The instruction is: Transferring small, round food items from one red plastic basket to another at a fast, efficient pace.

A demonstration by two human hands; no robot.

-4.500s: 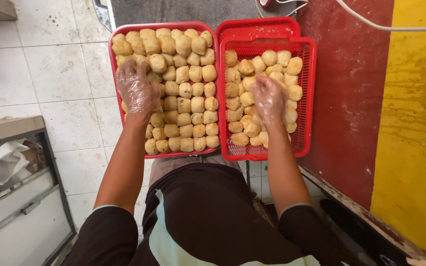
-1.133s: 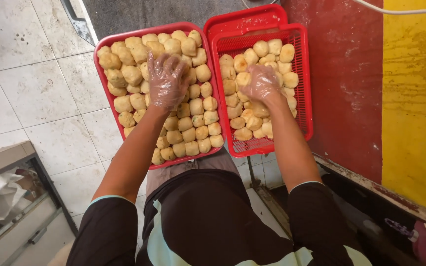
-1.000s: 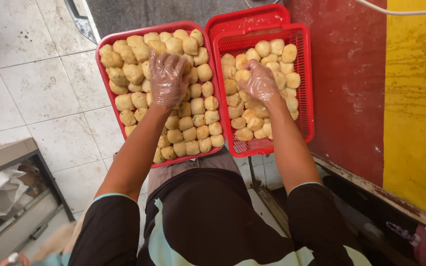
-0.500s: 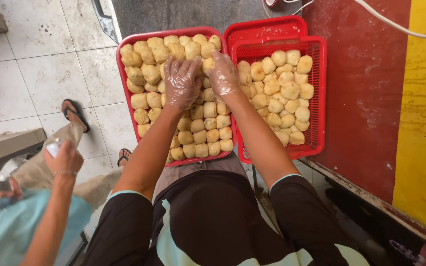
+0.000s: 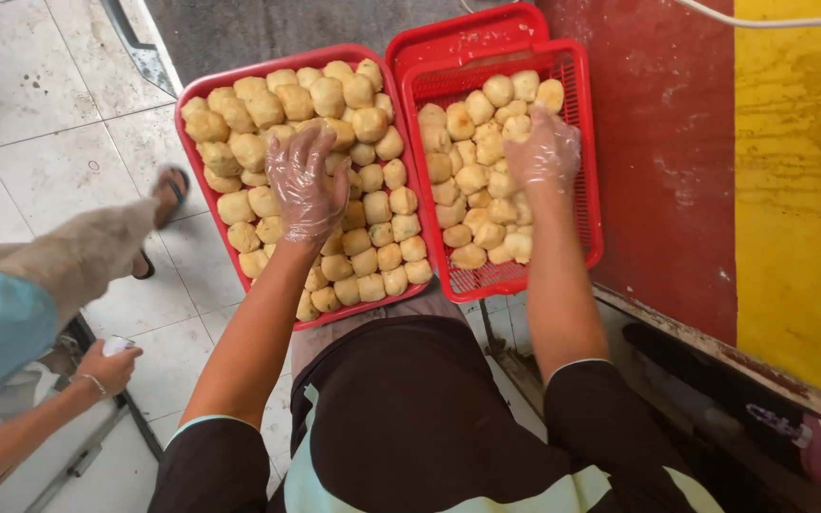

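Setting: a small food-preparation or food-vending site, not a home kitchen. Indicators:

- Two red plastic trays: a solid tray (image 5: pixel 203 95) packed with golden fried puffs (image 5: pixel 372 204), and just right of it a perforated basket (image 5: pixel 589 152) holding a further batch. This is bulk quantity.
- Both hands (image 5: pixel 308 185) wear clear disposable gloves, standard in commercial food handling.
- Left of the solid tray: a worn, stained tiled floor (image 5: pixel 59 161), where another person (image 5: pixel 11 313) in sandals stands.
- Right of the basket: a scuffed wall painted red and yellow (image 5: pixel 715 171).
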